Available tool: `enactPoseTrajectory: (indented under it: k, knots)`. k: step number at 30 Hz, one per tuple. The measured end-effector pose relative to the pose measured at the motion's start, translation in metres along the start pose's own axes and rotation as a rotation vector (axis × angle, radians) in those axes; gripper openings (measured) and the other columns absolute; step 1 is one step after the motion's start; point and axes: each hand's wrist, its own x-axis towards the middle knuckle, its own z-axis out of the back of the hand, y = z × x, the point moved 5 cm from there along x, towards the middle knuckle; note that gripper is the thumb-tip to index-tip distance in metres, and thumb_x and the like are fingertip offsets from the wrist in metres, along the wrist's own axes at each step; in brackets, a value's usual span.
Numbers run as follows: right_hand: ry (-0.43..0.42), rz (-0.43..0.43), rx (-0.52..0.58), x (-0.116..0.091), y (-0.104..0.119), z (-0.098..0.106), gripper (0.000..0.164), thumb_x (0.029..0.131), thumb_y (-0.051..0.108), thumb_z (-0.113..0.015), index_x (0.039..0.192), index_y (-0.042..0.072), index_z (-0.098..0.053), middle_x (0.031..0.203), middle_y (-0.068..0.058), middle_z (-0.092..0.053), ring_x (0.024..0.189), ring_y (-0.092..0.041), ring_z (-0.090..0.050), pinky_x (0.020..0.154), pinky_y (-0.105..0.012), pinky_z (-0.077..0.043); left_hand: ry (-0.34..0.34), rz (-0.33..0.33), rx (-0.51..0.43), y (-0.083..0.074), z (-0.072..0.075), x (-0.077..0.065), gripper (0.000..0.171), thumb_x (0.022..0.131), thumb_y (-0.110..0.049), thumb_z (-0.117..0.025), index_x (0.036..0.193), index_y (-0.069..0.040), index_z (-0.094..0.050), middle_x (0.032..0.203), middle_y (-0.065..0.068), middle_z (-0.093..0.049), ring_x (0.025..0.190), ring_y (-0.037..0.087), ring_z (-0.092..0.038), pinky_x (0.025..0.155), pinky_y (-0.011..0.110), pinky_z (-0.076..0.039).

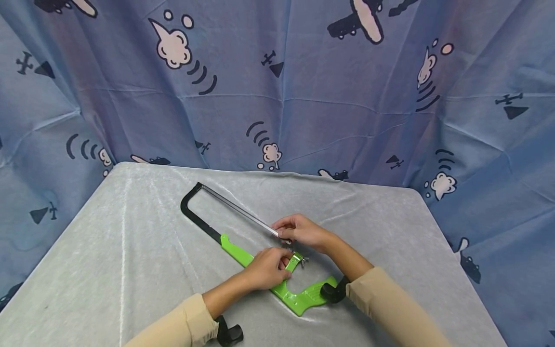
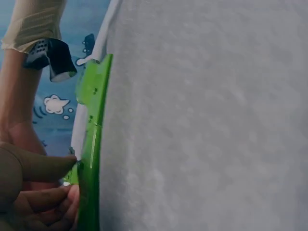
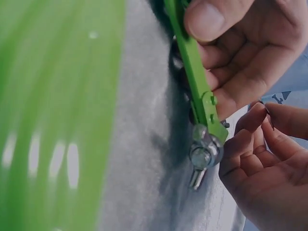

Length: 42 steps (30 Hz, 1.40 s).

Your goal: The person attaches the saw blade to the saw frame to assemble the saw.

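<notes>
A hacksaw with a green handle (image 1: 303,301) and a black front frame (image 1: 201,224) lies slantwise on the table. Its silver blade (image 1: 240,210) runs from the frame's far tip toward my right hand (image 1: 305,233). That hand pinches the blade's near end between thumb and fingers; the right wrist view shows a thin dark edge there. My left hand (image 1: 266,269) holds the green post that rises from the frame, thumb against it in the right wrist view. A metal wing nut (image 3: 199,156) sits at the post's end. Fingers hide whether blade and post touch.
Pale grey cloth covers the table (image 1: 108,250). Behind it hangs a blue curtain (image 1: 243,72) printed with planes and clouds. Black wrist devices (image 1: 230,333) sit at both sleeves; the right one overlaps the saw's handle in the head view.
</notes>
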Motion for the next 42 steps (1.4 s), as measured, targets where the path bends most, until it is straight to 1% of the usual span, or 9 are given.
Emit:
enactPoseTrajectory:
  k: [3, 6, 13, 18, 23, 30, 35, 42]
  knots:
    - [-0.006, 0.005, -0.016, 0.0002, -0.0005, -0.0006, 0.033, 0.096, 0.005, -0.055, 0.124, -0.012, -0.060, 0.097, -0.015, -0.067, 0.076, -0.012, -0.057, 0.067, -0.025, -0.046, -0.010, 0.018, 0.005, -0.0032, 0.0014, -0.0002, 0.022, 0.076, -0.001, -0.078, 0.095, -0.002, -0.067, 0.071, -0.006, -0.054, 0.065, 0.002, -0.049, 0.063, 0.020, -0.042]
    - [-0.012, 0.005, -0.030, 0.0006, -0.0014, -0.0014, 0.032, 0.096, 0.004, -0.056, 0.123, -0.012, -0.061, 0.096, -0.013, -0.067, 0.076, -0.011, -0.056, 0.067, -0.024, -0.046, -0.021, 0.020, -0.007, -0.0054, 0.0024, -0.0009, 0.022, 0.076, 0.002, -0.078, 0.094, -0.001, -0.066, 0.071, -0.004, -0.054, 0.065, 0.003, -0.048, 0.062, 0.020, -0.042]
    - [-0.012, 0.005, -0.057, 0.0011, -0.0024, -0.0031, 0.030, 0.095, 0.004, -0.057, 0.121, -0.011, -0.063, 0.094, -0.010, -0.068, 0.074, -0.010, -0.053, 0.067, -0.023, -0.044, -0.027, 0.028, -0.043, -0.0010, -0.0006, -0.0010, 0.023, 0.077, 0.003, -0.078, 0.096, 0.000, -0.065, 0.074, -0.002, -0.055, 0.067, 0.002, -0.049, 0.063, 0.019, -0.043]
    - [0.002, 0.021, -0.066, 0.0005, -0.0029, -0.0040, 0.031, 0.093, 0.004, -0.058, 0.119, -0.012, -0.063, 0.099, -0.013, -0.069, 0.074, -0.010, -0.052, 0.066, -0.022, -0.044, -0.037, 0.018, -0.050, 0.0017, -0.0024, -0.0016, 0.025, 0.077, 0.003, -0.077, 0.100, 0.001, -0.066, 0.075, -0.002, -0.056, 0.069, 0.003, -0.050, 0.064, 0.020, -0.044]
    - [0.011, 0.025, -0.067, 0.0000, -0.0038, -0.0041, 0.030, 0.094, 0.003, -0.057, 0.119, -0.012, -0.064, 0.102, -0.015, -0.069, 0.077, -0.010, -0.054, 0.067, -0.022, -0.045, -0.044, 0.008, -0.063, 0.0021, -0.0027, -0.0020, 0.025, 0.077, 0.004, -0.077, 0.099, 0.001, -0.065, 0.076, -0.001, -0.056, 0.069, 0.004, -0.051, 0.064, 0.020, -0.044]
    - [0.034, 0.020, -0.075, -0.0003, -0.0033, -0.0057, 0.028, 0.094, -0.001, -0.054, 0.118, -0.014, -0.063, 0.098, -0.013, -0.069, 0.076, -0.010, -0.054, 0.068, -0.024, -0.046, -0.046, -0.002, -0.068, 0.0018, -0.0024, -0.0024, 0.024, 0.077, 0.004, -0.077, 0.098, 0.002, -0.065, 0.075, 0.000, -0.057, 0.068, 0.003, -0.050, 0.063, 0.020, -0.044]
    - [0.054, 0.028, -0.076, 0.0002, -0.0049, -0.0061, 0.026, 0.094, -0.005, -0.053, 0.116, -0.016, -0.063, 0.098, -0.016, -0.069, 0.078, -0.009, -0.057, 0.068, -0.022, -0.047, -0.043, -0.001, -0.075, 0.0021, -0.0029, -0.0025, 0.024, 0.078, 0.004, -0.077, 0.099, 0.002, -0.065, 0.076, 0.000, -0.057, 0.069, 0.003, -0.050, 0.064, 0.020, -0.044]
    - [0.062, 0.040, -0.088, -0.0024, -0.0039, -0.0062, 0.026, 0.094, -0.006, -0.053, 0.115, -0.016, -0.063, 0.100, -0.017, -0.069, 0.080, -0.011, -0.057, 0.070, -0.023, -0.047, -0.040, 0.000, -0.078, 0.0024, -0.0034, -0.0026, 0.024, 0.078, 0.003, -0.077, 0.100, 0.002, -0.065, 0.077, 0.001, -0.058, 0.070, 0.004, -0.050, 0.065, 0.020, -0.044]
